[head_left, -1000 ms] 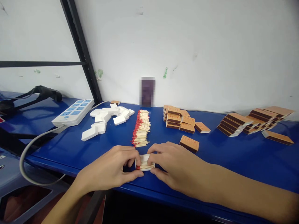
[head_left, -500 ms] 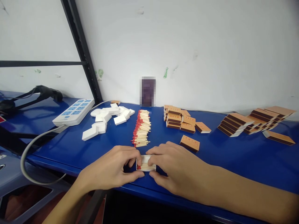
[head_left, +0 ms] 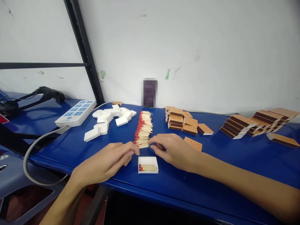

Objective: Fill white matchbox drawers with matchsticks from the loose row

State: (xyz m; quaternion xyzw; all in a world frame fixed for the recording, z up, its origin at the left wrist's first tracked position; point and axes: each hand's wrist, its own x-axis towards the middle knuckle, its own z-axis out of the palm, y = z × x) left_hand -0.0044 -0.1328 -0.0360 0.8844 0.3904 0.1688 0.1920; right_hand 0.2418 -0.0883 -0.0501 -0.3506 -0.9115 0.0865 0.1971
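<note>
A small white matchbox tray (head_left: 148, 160) lies on the blue table, with several red-headed matches (head_left: 149, 167) along its near side. Behind it runs a long heap of loose matches (head_left: 144, 128), heads to the left. My left hand (head_left: 110, 161) is at the heap's near left end, index finger bent by the match heads and thumb close beneath it. My right hand (head_left: 174, 151) has its index finger and thumb slightly apart at the bare stick ends on the right. Neither hand touches the tray, and I see nothing held in either.
White empty trays (head_left: 109, 117) lie heaped at the left, beside a power strip (head_left: 76, 112) with a looping cable. Orange matchbox sleeves (head_left: 177, 118) are piled behind my right hand. Stacked matchboxes (head_left: 239, 125) stand farther right. The wall (head_left: 211, 62) closes off the back.
Both hands have let go of the white tray and moved away from me to the near end of the match heap. The tray now rests alone on the table.
</note>
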